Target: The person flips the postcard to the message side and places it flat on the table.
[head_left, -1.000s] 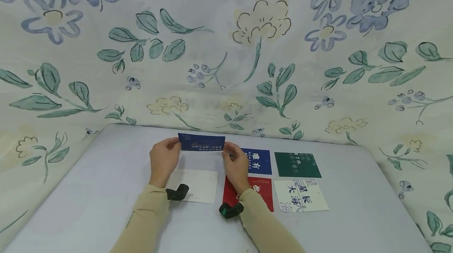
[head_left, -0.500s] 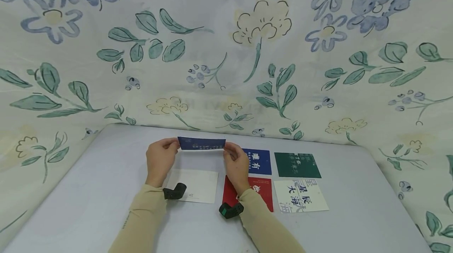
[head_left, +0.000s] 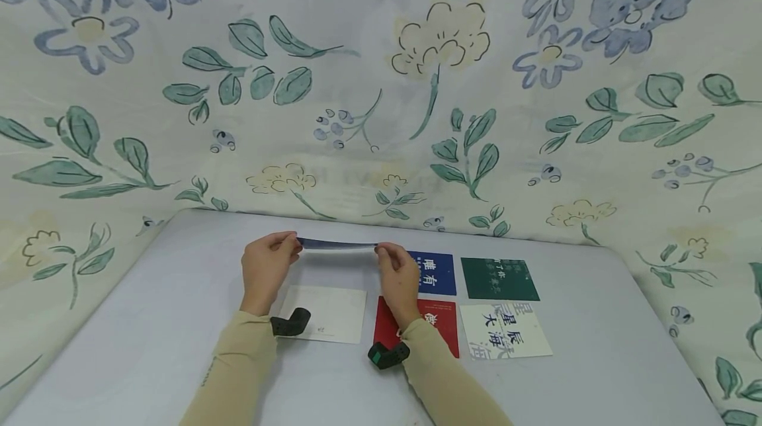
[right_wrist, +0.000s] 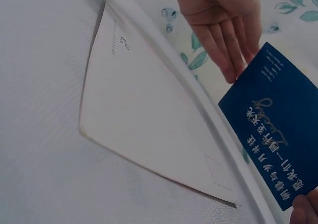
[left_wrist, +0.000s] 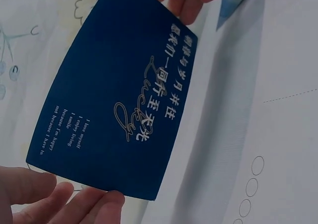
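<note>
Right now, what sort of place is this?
Probably an indoor workspace, though I can't tell which room: there's a white table, floral-print cloth behind it, and postcards laid out on top.

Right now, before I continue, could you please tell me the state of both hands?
Left hand: closed, pinching one end of the raised blue card.
Right hand: closed, pinching the opposite end of that card.

Right grip (right_wrist: 305,209) mostly cropped, right wrist view.
</note>
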`<state>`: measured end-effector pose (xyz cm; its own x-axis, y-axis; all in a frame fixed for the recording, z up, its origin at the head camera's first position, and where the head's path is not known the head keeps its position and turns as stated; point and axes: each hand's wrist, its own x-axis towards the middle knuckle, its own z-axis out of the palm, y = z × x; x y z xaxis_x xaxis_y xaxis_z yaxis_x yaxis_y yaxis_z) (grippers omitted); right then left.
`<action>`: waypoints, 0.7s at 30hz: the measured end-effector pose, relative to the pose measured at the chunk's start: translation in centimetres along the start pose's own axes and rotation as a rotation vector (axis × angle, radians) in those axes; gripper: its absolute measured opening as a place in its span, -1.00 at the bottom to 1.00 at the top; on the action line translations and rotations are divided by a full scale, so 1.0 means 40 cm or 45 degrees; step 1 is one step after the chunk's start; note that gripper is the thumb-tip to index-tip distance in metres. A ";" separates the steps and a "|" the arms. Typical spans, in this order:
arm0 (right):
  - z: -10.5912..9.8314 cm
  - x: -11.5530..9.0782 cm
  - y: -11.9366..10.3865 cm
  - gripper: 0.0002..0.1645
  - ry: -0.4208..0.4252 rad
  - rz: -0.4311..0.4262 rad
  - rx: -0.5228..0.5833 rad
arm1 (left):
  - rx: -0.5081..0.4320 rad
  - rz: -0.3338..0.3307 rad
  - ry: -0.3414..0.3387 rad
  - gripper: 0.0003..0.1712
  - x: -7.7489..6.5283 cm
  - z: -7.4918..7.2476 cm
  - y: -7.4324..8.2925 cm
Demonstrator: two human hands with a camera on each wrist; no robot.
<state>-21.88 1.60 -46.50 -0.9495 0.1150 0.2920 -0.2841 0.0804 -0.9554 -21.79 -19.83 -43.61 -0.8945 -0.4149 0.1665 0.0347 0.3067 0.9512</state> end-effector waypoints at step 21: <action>-0.001 0.009 0.033 -0.68 0.045 0.121 0.026 | -0.148 -0.053 -0.143 -0.53 0.030 -0.008 -0.060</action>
<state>-22.58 1.79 -47.64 -0.9671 0.1560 0.2010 -0.1959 0.0474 -0.9795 -22.81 -21.36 -45.62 -0.9401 -0.3249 0.1027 0.0425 0.1873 0.9814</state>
